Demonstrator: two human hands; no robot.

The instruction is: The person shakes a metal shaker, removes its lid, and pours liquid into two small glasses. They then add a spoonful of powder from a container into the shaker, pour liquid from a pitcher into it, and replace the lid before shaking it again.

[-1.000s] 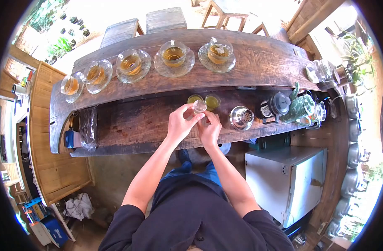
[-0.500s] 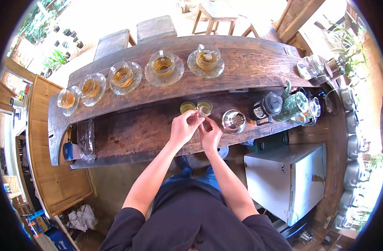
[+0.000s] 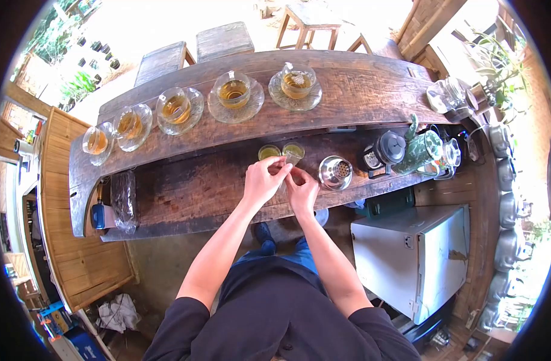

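Note:
My left hand (image 3: 264,182) and my right hand (image 3: 302,189) meet over the lower shelf of the wooden counter. Between their fingertips is a small clear cup (image 3: 292,159), tilted; its contents I cannot make out. Just beyond it stand two small glasses of yellow-green liquid, a left glass (image 3: 268,151) and a right glass (image 3: 294,148) partly covered by the clear cup. To the right of my right hand sits a metal shaker strainer top (image 3: 336,172) with a perforated face.
Along the raised counter top (image 3: 360,84) stand several glass teacups of amber tea on glass saucers, one being a teacup (image 3: 233,93). At right are a French press (image 3: 389,149), a green patterned pitcher (image 3: 421,151) and glass jars. A white fridge (image 3: 384,253) stands below.
The small clear cup has tipped slightly between my fingertips. My hands have shifted only a little.

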